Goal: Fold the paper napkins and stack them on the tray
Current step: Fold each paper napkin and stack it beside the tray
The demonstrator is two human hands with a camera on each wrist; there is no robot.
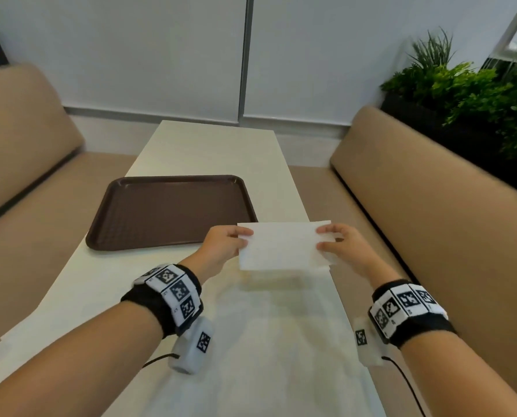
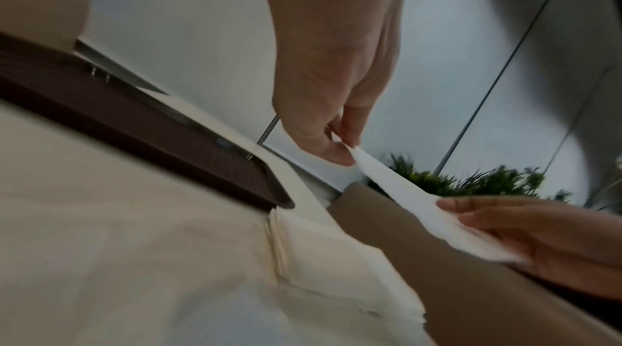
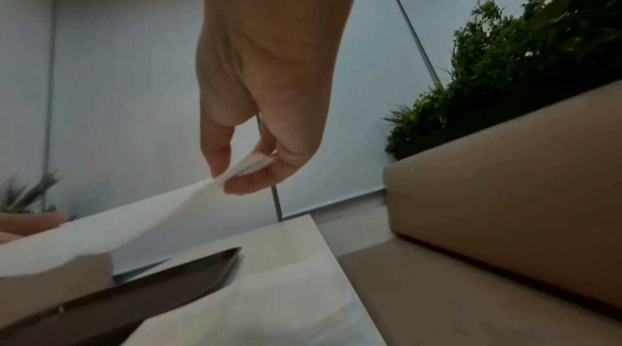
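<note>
A white paper napkin (image 1: 281, 245), folded into a rectangle, hangs in the air above the table, just right of the tray's near right corner. My left hand (image 1: 225, 245) pinches its left edge between thumb and fingers (image 2: 336, 151). My right hand (image 1: 338, 243) pinches its right edge, thumb and fingers (image 3: 235, 181) closed on the paper. The napkin (image 2: 421, 205) (image 3: 111, 229) stretches between both hands. The brown tray (image 1: 173, 210) lies flat on the table with nothing in it. A pile of unfolded white napkins (image 1: 269, 341) lies spread on the table under my wrists.
The narrow cream table (image 1: 215, 145) runs away from me toward a white wall. Tan upholstered benches (image 1: 432, 212) flank it on both sides. Green plants (image 1: 468, 94) stand behind the right bench. The far half of the table is bare.
</note>
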